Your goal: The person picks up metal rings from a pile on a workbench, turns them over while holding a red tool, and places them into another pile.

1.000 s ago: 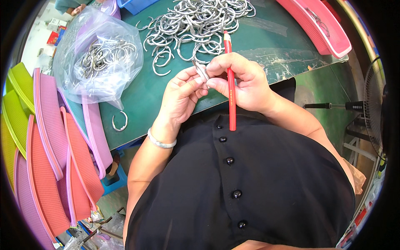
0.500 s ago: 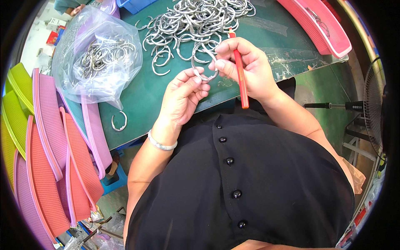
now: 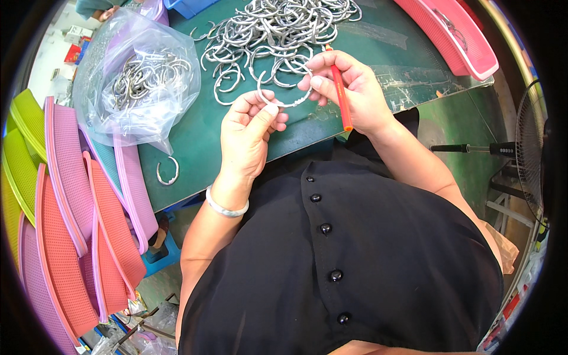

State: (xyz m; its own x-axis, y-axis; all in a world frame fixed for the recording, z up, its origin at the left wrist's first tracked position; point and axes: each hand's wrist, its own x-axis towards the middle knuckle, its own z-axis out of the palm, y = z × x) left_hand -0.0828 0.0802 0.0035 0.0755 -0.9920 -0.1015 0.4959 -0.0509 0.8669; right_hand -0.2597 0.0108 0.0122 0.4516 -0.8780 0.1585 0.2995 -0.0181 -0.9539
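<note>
Between my two hands is an open silver bangle, its gap turned toward the far side. My left hand pinches its left side with thumb and fingertips. The fingers of my right hand grip its right side, and a red pencil is tucked in the same hand, slanting toward me. Just beyond my hands lies a heaped pile of similar silver bangles. One loose bangle rests by itself near the table's left front edge.
A clear plastic bag holding bangles sits at the left of the green table. Stacked colourful baskets stand at the left. A pink basket is at the far right, a fan beyond the table. Another person's hand shows far left.
My left hand has moved a little left and the bangle has been turned and brought more into view, its gap now facing away. The pencil has tilted slightly in my right hand.
</note>
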